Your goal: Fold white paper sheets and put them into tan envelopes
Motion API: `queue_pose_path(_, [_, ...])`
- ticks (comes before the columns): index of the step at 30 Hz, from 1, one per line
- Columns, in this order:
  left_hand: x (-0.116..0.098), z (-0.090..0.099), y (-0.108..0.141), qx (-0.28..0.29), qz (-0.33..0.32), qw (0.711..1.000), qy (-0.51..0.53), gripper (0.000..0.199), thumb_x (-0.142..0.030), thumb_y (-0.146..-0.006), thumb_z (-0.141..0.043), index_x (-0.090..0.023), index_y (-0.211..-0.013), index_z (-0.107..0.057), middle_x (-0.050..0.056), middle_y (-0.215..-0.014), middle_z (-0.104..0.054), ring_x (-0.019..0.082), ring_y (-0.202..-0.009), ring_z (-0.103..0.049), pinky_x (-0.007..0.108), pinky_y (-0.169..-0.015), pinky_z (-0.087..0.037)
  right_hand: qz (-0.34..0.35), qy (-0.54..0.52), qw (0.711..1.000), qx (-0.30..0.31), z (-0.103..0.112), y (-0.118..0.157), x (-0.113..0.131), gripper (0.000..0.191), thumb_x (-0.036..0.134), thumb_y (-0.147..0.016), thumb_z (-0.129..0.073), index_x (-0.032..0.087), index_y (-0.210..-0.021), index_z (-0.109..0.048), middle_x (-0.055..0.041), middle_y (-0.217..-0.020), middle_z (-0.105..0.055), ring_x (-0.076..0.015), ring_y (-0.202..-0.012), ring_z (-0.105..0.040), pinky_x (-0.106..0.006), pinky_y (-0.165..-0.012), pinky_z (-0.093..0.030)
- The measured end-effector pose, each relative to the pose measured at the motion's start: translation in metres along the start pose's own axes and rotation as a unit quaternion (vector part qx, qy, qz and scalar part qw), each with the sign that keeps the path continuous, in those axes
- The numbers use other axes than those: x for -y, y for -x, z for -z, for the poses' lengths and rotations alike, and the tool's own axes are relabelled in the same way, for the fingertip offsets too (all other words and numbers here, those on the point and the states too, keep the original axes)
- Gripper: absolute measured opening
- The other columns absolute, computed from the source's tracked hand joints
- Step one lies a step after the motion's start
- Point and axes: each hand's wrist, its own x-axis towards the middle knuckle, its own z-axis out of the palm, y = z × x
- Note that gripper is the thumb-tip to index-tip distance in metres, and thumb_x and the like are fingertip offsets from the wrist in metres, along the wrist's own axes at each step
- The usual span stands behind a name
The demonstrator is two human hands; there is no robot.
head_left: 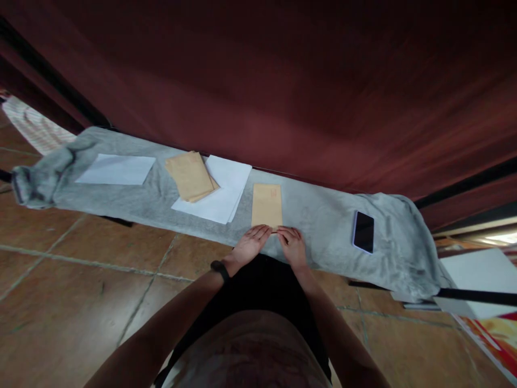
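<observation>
A brown paper envelope (pixel 266 205) lies flat in front of me, with small red print near its far right corner. My left hand (pixel 253 241), with a dark band on the wrist, has its fingertips on the envelope's near edge, left of the middle. From the other side my right hand (pixel 291 242) grips the same edge, its fingers close to those of the left. The thumbs and the near end of the envelope are mostly hidden under the fingers. Further left, a stack of brown envelopes (pixel 189 175) rests partly on white paper sheets (pixel 222 200).
A narrow bench covered with grey plush cloth (pixel 323 226) holds everything. Another white sheet (pixel 117 170) lies at its left, a phone (pixel 364 233) at its right. A dark red curtain (pixel 262 97) hangs behind. Dark metal bars (pixel 476 296) stick out past the bench's ends.
</observation>
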Motion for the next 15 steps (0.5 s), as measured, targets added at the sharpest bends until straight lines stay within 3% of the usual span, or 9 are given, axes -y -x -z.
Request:
queue_pose_path(5, [-0.006, 0.008, 0.001, 0.004, -0.024, 0.999, -0.025, 0.057, -0.006, -0.095, -0.042, -0.019, -0.151, -0.043, 0.013, -0.151, -0.055, 0.023, -0.144, -0.046, 0.042, -0.121, -0.036, -0.007, 0.062, 0.998, -0.015, -0.004, 0.0, 0.009, 0.021, 0.018, -0.101, -0.05, 0.022, -0.101, -0.071, -0.0061, -0.111, -0.075, -0.0203, -0.106, -0.065, -0.039, -0.104, -0.042])
queue_pose_path(11, [-0.008, 0.005, 0.007, -0.041, -0.076, 0.996, -0.024, 0.053, -0.007, -0.098, -0.041, -0.014, -0.15, -0.044, 0.012, -0.16, -0.043, 0.022, -0.152, -0.032, 0.045, -0.127, -0.028, 0.011, 0.085, 0.996, -0.009, -0.004, 0.001, 0.009, 0.019, 0.019, -0.102, -0.048, 0.022, -0.1, -0.067, -0.007, -0.104, -0.073, -0.0212, -0.102, -0.063, -0.039, -0.099, -0.043])
queue_pose_path(15, [-0.009, -0.001, 0.013, -0.042, -0.058, 0.997, 0.014, 0.05, -0.026, -0.102, -0.047, -0.012, -0.15, -0.045, 0.014, -0.157, -0.047, 0.022, -0.15, -0.038, 0.042, -0.127, -0.029, 0.006, 0.084, 0.996, -0.008, -0.002, 0.0, 0.008, 0.02, 0.022, -0.103, -0.047, 0.021, -0.103, -0.067, -0.0078, -0.106, -0.073, -0.0217, -0.104, -0.063, -0.04, -0.1, -0.044])
